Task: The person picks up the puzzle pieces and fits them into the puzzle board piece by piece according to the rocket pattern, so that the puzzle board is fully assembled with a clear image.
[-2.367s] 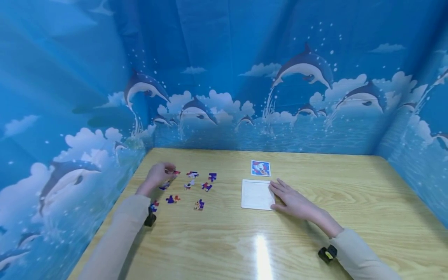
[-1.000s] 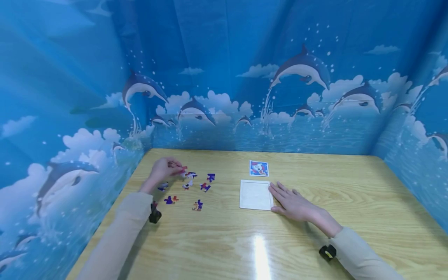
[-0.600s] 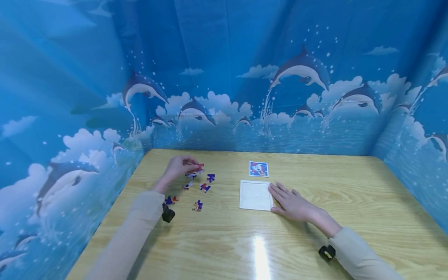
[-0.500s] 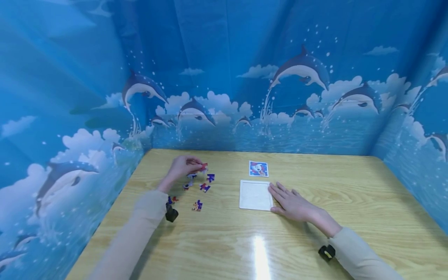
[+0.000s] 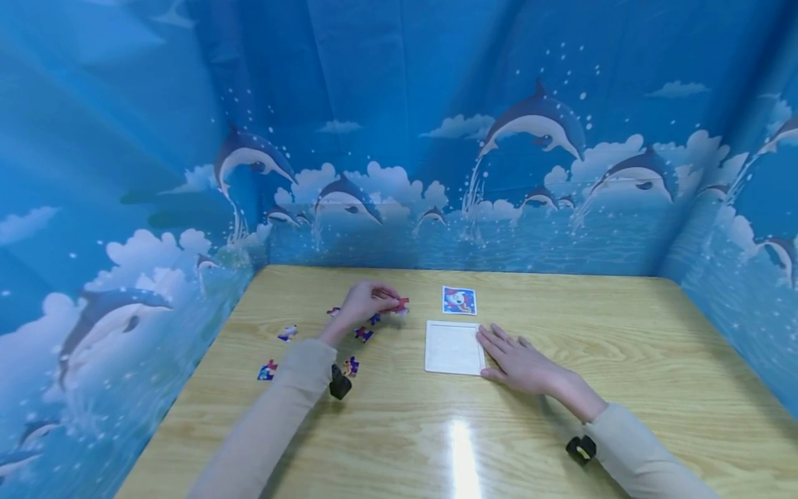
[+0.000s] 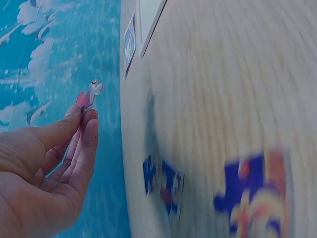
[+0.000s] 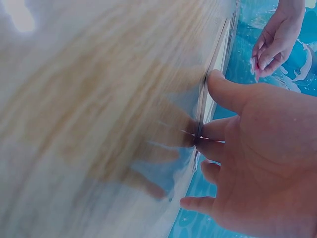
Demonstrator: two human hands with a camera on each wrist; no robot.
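Observation:
My left hand (image 5: 366, 303) pinches a red and white jigsaw puzzle piece (image 5: 402, 305) between thumb and fingertips, raised over the table left of the picture card. In the left wrist view the puzzle piece (image 6: 85, 100) sticks up beyond the fingertips. A square white puzzle tray (image 5: 455, 348) with a raised rim lies flat at mid-table. At its right edge rests my right hand (image 5: 520, 362), fingers stretched out. The right wrist view shows thumb and fingertips touching the side of the tray, the fingers mirrored in the glossy tabletop.
Several loose puzzle pieces lie on the left of the table, among them a purple and red piece (image 5: 364, 334) and a blue and red piece (image 5: 267, 370); the left arm covers others. A small picture card (image 5: 459, 301) lies behind the tray. A dolphin-print curtain (image 5: 399, 208) borders the table.
My left hand has picked up the red and white puzzle piece and carried it rightward over the other pieces towards the card and tray. The right hand has stayed at the tray's edge.

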